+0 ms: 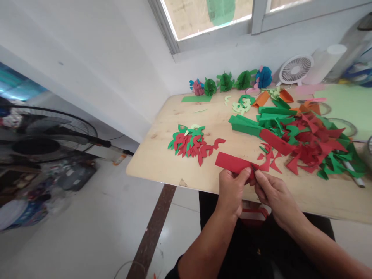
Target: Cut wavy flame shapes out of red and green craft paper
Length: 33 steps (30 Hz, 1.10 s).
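Observation:
My left hand (234,188) pinches a folded red paper strip (232,162) between thumb and fingers, just above the table's front edge. Close beside it, my right hand (270,188) is closed around scissors, mostly hidden by the fingers; only a thin dark blade (254,169) shows against the paper. Left of the strip lies a pile of small red and green curved cut-outs (187,141). To the right, red paper scraps (310,139) and green scraps (334,162) are heaped, with another folded red strip (277,142) at their edge.
Several honeycomb paper figures (226,82) line the wall. Behind the scraps are a small white fan (295,69), orange folded pieces (261,99) and tape rolls (344,128). A light wooden table (157,155) bears everything. A large black fan (43,143) stands at left.

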### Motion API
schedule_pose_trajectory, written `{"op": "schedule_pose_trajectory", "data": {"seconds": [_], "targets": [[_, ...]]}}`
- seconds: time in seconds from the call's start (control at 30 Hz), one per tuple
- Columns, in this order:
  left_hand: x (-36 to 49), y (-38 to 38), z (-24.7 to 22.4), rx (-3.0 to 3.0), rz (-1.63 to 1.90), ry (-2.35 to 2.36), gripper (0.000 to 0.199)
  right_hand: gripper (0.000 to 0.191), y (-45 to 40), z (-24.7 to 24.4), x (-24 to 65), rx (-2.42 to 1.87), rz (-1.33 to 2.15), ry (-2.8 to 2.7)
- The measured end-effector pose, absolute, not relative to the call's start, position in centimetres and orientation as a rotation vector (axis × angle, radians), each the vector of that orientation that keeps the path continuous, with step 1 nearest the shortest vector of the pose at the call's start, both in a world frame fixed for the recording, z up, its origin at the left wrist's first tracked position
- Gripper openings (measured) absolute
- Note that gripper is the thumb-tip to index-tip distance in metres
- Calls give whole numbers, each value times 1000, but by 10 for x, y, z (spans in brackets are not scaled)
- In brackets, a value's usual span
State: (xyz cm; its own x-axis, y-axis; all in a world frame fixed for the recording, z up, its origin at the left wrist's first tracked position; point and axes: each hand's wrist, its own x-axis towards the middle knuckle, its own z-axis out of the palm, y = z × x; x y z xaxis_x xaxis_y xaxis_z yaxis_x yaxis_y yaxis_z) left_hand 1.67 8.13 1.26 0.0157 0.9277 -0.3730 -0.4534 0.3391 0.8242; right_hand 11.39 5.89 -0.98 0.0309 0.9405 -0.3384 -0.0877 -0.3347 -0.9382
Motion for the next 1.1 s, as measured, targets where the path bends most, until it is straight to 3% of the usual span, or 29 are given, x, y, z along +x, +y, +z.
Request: {"op": "schedule_pose_trajectory", "data": {"seconds": [1.1], "targets": [[-5,93,9,670,999,1063,17,45,57,-9,117,-1439,1506,-951]]}}
